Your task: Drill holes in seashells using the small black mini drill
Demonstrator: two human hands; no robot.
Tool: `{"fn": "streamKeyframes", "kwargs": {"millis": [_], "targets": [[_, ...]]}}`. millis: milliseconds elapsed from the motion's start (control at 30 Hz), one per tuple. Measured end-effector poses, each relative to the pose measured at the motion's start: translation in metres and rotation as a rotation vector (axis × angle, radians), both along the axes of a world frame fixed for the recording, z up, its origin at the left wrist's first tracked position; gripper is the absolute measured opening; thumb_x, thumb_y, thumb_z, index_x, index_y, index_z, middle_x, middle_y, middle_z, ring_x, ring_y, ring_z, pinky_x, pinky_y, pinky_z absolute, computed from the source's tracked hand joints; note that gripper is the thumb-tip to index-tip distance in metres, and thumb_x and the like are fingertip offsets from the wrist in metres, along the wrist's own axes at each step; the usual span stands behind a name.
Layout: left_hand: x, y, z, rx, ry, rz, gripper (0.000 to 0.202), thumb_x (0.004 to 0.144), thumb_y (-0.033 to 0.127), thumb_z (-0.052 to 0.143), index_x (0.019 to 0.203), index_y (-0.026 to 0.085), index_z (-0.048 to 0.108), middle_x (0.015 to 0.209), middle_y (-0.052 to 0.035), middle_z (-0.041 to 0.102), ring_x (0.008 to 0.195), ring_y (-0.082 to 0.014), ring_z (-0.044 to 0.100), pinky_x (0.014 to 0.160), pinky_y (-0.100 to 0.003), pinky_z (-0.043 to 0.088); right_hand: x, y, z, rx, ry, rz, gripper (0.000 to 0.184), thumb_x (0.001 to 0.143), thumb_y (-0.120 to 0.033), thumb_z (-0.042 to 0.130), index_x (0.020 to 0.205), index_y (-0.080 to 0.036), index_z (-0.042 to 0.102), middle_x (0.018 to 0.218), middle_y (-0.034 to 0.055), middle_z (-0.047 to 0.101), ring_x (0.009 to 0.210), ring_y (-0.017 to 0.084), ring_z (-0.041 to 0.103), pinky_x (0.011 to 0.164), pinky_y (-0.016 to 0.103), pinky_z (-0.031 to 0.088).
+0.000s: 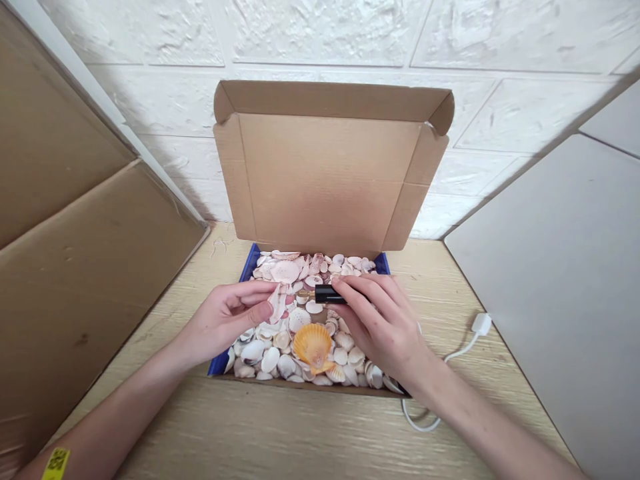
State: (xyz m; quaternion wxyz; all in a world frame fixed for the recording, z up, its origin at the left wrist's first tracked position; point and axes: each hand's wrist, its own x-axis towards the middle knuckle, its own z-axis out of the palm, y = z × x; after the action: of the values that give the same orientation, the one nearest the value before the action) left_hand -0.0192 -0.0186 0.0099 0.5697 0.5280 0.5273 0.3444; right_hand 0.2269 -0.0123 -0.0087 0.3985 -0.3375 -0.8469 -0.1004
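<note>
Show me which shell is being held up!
It's the pale pinkish-white shell pinched in the left hand. The other shells lie in the open box, like the big orange fan-shaped one near the front.

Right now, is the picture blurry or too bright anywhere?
Head view: the wall is bright, a bit washed out; head view: the lid has a dim patch low in the middle; head view: the yellow shell is fairly clear, but the tool looks a little soft at its tip.

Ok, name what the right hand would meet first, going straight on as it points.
Probably the pale seashell in the left hand, met by the brass-coloured tip of the black tool; depth is unclear.
</note>
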Motion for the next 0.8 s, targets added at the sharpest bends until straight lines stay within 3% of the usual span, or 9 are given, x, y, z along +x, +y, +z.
{"fn": "streamKeyframes", "kwargs": {"millis": [233, 533, 800], "targets": [[0.0034, 0.0016, 0.0032, -0.02, 0.03, 0.023, 0.038, 0.069, 0.044, 0.077, 0.096, 0.017, 0.073, 0.087, -0.0082, 0.077, 0.079, -0.0232, 0.07, 0.07, -0.032, 0.057, 0.0004, -0.0007, -0.0002, 0.018, -0.003, -0.015, 0.032, 0.084, -0.015, 0.063, 0.115, -0.014, 0.057, 0.1, 0.0106, 0.071, 0.091, 0.022, 0.062, 0.076, 0.038, 0.051], [0.0007, 0.0007, -0.0006, 0.009, 0.051, 0.013, 0.037, 0.073, 0.041, 0.076, 0.1, 0.017, 0.072, 0.096, -0.0094, 0.077, 0.08, -0.0216, 0.069, 0.07, -0.029, 0.057, 0.0002, 0.0007, -0.0014, 0.007, -0.014, -0.011, 0.031, 0.084, -0.015, 0.063, 0.114, -0.012, 0.057, 0.101, 0.0116, 0.07, 0.091, 0.022, 0.061, 0.075, 0.038, 0.05], [-0.0008, 0.0004, -0.0047, -0.007, 0.045, 0.034, 0.041, 0.074, 0.046, 0.073, 0.104, 0.018, 0.072, 0.087, -0.0071, 0.077, 0.074, -0.0202, 0.068, 0.069, -0.03, 0.056, 0.0006, -0.0001, -0.0021, -0.002, -0.015, -0.008, 0.031, 0.086, -0.016, 0.061, 0.117, -0.015, 0.056, 0.1, 0.0096, 0.07, 0.091, 0.021, 0.061, 0.076, 0.037, 0.051]]}}
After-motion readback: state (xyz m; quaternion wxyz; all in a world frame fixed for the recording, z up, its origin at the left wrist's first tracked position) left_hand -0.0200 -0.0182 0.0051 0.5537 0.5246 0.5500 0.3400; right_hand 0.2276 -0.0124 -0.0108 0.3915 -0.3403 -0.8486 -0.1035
